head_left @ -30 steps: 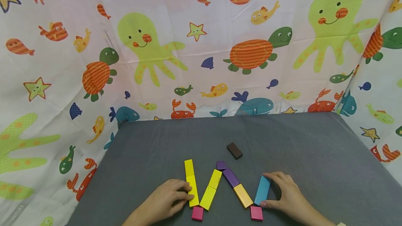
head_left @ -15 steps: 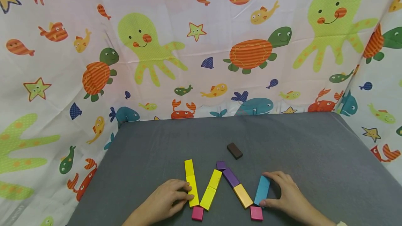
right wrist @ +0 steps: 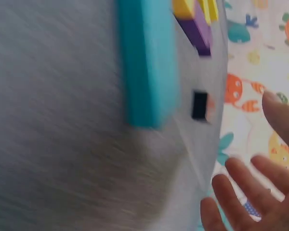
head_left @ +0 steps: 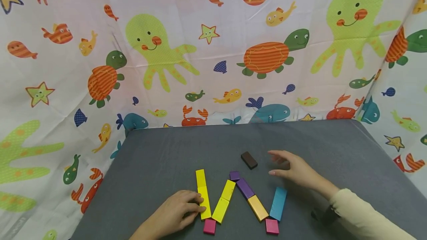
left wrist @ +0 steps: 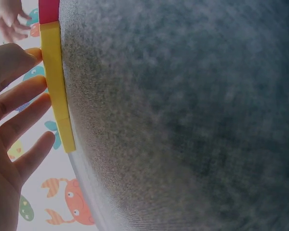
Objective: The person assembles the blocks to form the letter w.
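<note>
My right hand (head_left: pixel 293 168) hovers with an open grip just right of the dark brown block (head_left: pixel 249 160) on the grey surface (head_left: pixel 333 147), not touching it. My left hand (head_left: pixel 176 211) rests relaxed fingers against the yellow block (head_left: pixel 204 202), nearer me than the brown one.

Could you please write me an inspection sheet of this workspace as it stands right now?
Surface: grey table, cloth-covered.
Job's things: coloured blocks lie flat in a zigzag: yellow column, yellow diagonal, purple block, gold block, blue block, two pink blocks at the near ends; brown block lies apart, farther back.
Clutter: nothing seen.
Grippers: left hand touches the yellow column's side; right hand hovers open, holding nothing, beside the brown block.
Cables: nothing seen.
Surroundings: sea-creature curtain behind and to the sides.
</note>
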Motion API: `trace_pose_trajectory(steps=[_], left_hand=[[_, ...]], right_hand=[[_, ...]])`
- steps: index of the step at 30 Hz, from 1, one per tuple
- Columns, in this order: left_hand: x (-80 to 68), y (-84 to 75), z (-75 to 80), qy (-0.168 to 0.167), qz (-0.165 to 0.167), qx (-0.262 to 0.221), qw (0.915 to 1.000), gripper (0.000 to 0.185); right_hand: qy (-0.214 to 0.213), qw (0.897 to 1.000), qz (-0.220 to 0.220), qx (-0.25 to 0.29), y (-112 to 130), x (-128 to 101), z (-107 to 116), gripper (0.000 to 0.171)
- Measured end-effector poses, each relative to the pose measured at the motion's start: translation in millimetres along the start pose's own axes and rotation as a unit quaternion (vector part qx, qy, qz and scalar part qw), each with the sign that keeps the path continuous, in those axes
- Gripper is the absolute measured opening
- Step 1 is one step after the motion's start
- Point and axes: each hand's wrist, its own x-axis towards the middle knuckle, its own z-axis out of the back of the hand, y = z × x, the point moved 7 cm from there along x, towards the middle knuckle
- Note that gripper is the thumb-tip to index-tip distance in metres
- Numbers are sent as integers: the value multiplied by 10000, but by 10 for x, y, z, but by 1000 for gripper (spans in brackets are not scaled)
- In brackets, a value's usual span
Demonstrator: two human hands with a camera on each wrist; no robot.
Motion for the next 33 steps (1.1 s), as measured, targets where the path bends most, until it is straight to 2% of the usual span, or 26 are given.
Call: trace_pose_trajectory(steps=[3,6,10,15,24,33], left_hand=[[-3,7,1,-9,0,-5,10000,25],[-5,16,-7,26,9,-36,10000,25],[-1,21,-16,104,43,-63,9999,25],[1,15,-22,115,24,-55,9999,26],[-5,17,4,48,-11,-12,10000,25],[1,10,5,-2,-57,-16,10000,25]], right_hand=[[310,9990,301,78,16,264,-9,69],[723,9965,386,181,-1,503,-81,71],[1341,9901,225,334,-77,736,-240,73],[1942,9807,31,204,-195,850,-422,75],[1923,9809,275,45,-192,923,-455,64],[1723,9847,233,-70,-230,943,-461,61]])
